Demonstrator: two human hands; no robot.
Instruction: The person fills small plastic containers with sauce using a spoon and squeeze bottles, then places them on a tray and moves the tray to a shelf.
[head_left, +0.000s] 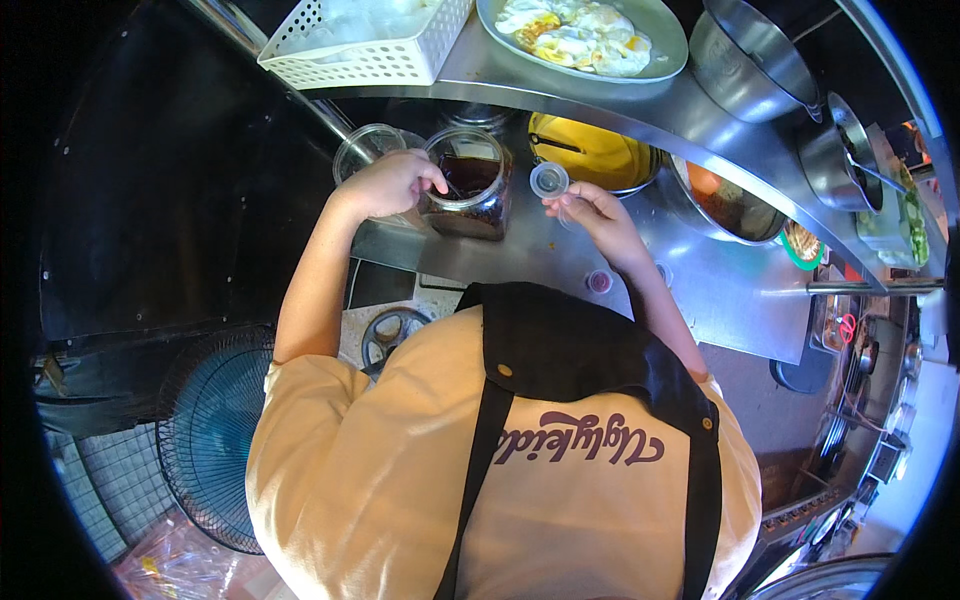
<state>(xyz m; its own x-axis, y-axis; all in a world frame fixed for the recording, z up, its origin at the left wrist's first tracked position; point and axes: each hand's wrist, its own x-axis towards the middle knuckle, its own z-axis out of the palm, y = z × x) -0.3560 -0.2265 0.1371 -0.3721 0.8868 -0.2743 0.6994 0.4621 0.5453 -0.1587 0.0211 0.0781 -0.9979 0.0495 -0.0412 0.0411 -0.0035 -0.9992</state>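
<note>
My left hand (397, 180) reaches over the rim of a clear, square-sided plastic jar (487, 217) part-filled with dark red-brown liquid. Its fingers pinch what looks like a thin utensil (454, 192), mostly hidden by the hand and the liquid. To the right of the jar, my right hand (600, 214) grips a small clear plastic sauce cup (550, 181) by its side, above the steel counter. A hinged lid seems to hang below that cup. Behind my left hand lies a round clear lid (367, 146). A small cup with reddish contents (599, 281) stands nearer my body.
A steel shelf (630, 112) overhangs the counter (547, 247), carrying a white perforated basket (360, 64), a plate of fried eggs (667, 64) and metal pots (742, 67). Beneath it are a yellow-filled container (615, 150) and a metal bowl (720, 214). A fan (217, 435) stands behind left.
</note>
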